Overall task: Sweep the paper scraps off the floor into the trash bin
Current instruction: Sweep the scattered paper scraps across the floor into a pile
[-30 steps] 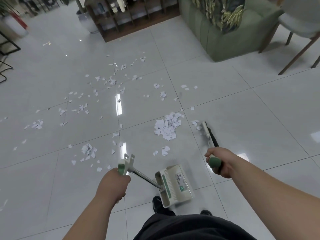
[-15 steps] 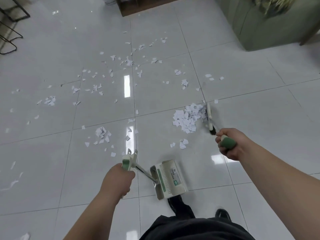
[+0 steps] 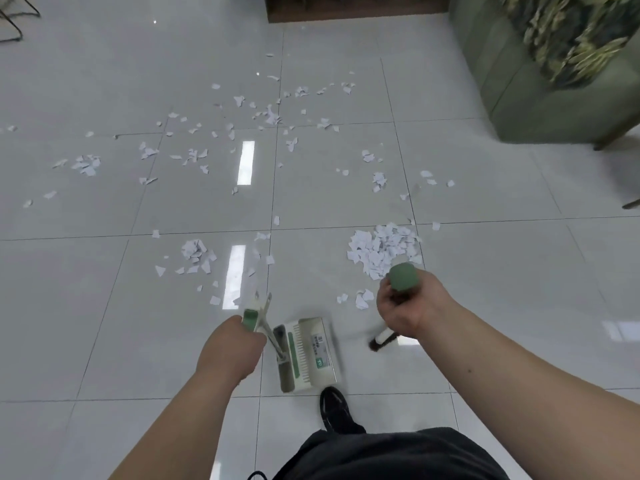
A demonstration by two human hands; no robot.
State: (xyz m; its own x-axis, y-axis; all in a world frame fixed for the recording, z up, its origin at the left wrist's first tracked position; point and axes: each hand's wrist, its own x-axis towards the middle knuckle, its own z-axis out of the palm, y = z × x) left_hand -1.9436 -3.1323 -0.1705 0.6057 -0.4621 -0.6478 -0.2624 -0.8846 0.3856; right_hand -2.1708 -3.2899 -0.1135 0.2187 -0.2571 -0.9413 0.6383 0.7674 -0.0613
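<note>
The left hand (image 3: 228, 348) curls round the handle of the dustpan (image 3: 308, 351), which stands on the floor at its 3 o'clock. The right hand (image 3: 412, 306) grips the broom (image 3: 401, 277) and hides most of its shaft; the brush end at 7 o'clock is blurred. A heap of paper scraps (image 3: 382, 249) lies at 12 o'clock from that hand. The sofa (image 3: 519, 81) at 1 o'clock is cut off.

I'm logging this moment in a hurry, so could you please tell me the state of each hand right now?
Left hand: closed, gripping the dustpan handle.
Right hand: closed, gripping the broom handle just below its green cap.
</note>
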